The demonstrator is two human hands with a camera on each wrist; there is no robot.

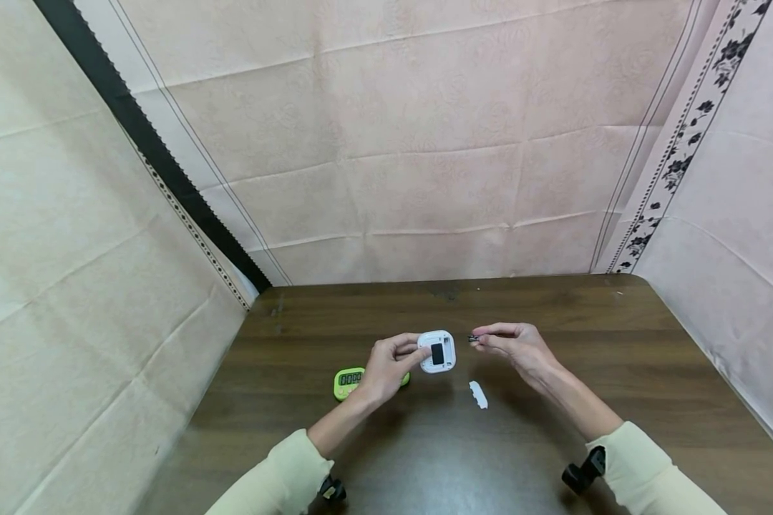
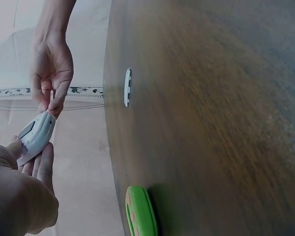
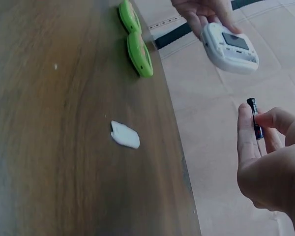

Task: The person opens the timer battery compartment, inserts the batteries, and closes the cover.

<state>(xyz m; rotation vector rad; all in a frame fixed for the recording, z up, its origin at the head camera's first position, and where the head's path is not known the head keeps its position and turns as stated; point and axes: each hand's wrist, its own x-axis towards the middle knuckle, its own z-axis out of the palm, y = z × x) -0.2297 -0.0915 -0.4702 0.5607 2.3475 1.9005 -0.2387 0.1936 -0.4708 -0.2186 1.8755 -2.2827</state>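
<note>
My left hand grips a white timer by its left edge, fingers behind and thumb on the near face. Its back faces up, with a dark rectangle and an uncovered battery slot showing. Between thumb and fingers of my right hand is a small black battery, pinched a short way to the right of the timer. On the table below the gap between the hands lies a white battery cover, notched along one edge.
Two green timers lie on the wooden table, partly behind my left forearm; the left one shows a digit display, the other sits beside it. Pale cloth hangs behind the table and along both sides.
</note>
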